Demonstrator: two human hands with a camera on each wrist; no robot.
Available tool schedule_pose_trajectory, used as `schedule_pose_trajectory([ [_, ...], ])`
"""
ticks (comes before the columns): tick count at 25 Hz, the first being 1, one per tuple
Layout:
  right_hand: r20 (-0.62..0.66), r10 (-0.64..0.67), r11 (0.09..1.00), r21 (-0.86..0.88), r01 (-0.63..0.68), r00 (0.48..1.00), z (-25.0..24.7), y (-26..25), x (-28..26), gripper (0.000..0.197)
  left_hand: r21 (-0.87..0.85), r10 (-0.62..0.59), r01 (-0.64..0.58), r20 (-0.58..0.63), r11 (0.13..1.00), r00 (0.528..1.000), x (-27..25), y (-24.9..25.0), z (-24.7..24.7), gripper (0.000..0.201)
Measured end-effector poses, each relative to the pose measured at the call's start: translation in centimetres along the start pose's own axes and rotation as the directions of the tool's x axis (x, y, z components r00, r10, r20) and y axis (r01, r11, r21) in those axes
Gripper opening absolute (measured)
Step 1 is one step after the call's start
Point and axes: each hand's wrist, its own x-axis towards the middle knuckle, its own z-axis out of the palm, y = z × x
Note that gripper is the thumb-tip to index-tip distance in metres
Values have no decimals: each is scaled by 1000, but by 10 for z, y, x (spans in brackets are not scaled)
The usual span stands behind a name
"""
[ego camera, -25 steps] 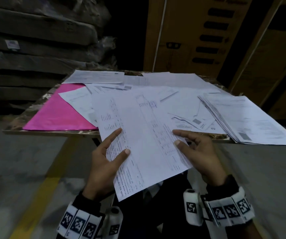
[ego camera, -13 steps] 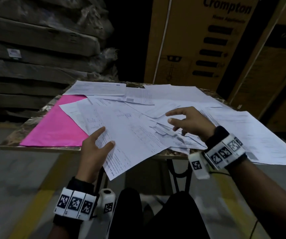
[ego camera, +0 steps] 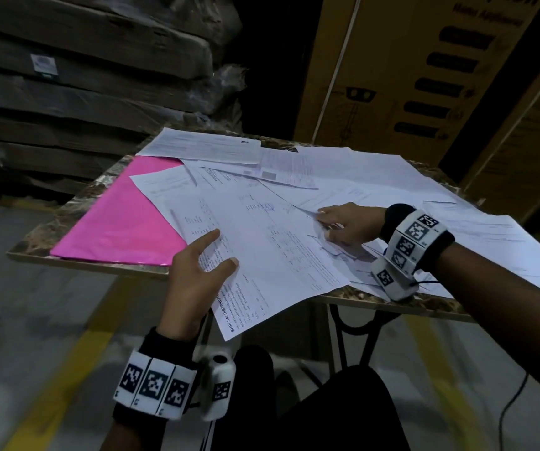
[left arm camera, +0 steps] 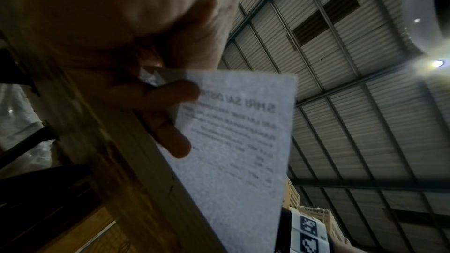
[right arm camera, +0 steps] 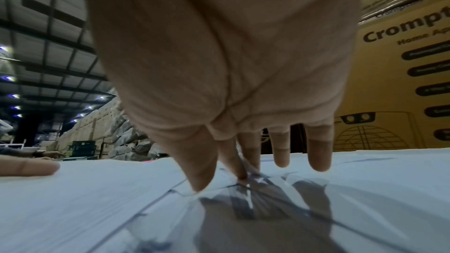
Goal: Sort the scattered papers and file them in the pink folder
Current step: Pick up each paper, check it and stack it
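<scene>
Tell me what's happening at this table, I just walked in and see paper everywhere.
A person is sorting loose papers on a small table. The left hand grips a printed sheet that hangs over the near edge, thumb on top and fingers underneath. The right hand is picking at the papers beside it. The pink folder lies closed at the left, partly covered.
</scene>
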Motion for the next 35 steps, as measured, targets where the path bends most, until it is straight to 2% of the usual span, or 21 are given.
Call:
schedule_pose_trajectory([
  [2,-95,-13,997,75,20,995,4,-1,0,29,-3,-5,5,-8,1000,1000,-1,-2,-1,57],
  [3,-145,-7,994,110,23,989,3,-1,-4,28,-8,-7,7,-10,1000,1000,-1,-3,0,57],
  [5,-232,16,984,177,26,973,3,-4,-21,42,-13,-12,12,-4,1000,1000,-2,-4,0,56],
  [7,-360,-10,969,226,98,933,1,-8,-43,48,-12,-10,10,-2,1000,1000,-2,-2,0,56],
  [9,-536,-20,946,264,190,844,4,-12,-65,41,-5,-11,11,-1,1000,1000,-1,0,0,56],
  [11,-692,41,906,331,266,720,11,-19,-86,32,-1,-9,9,4,1000,1000,-1,1,-1,55],
  [14,-836,85,877,321,359,542,29,-33,-112,27,3,-8,8,10,1000,1000,-3,4,-1,54],
  [16,-880,60,866,281,414,471,48,-44,-120,30,11,-13,13,13,1000,1000,-5,6,-1,54],
  [18,-904,38,852,252,460,425,69,-57,-122,32,43,13,-13,20,999,1000,-9,10,0,54],
  [21,-918,35,829,248,502,395,94,-77,-121,31,106,54,-59,55,993,997,-16,13,1,54],
  [26,-914,18,790,261,554,404,125,-107,-111,40,78,37,-44,84,996,996,-29,12,4,56],
  [29,-916,18,750,278,600,401,133,-115,-109,40,59,46,-51,89,997,995,-35,14,8,66],
  [31,-915,24,727,293,621,403,137,-119,-111,38,37,41,-45,101,998,994,-37,16,12,65],
  [35,-893,-20,704,306,640,449,142,-133,-116,35,92,69,-80,125,993,990,-38,21,17,56],
])
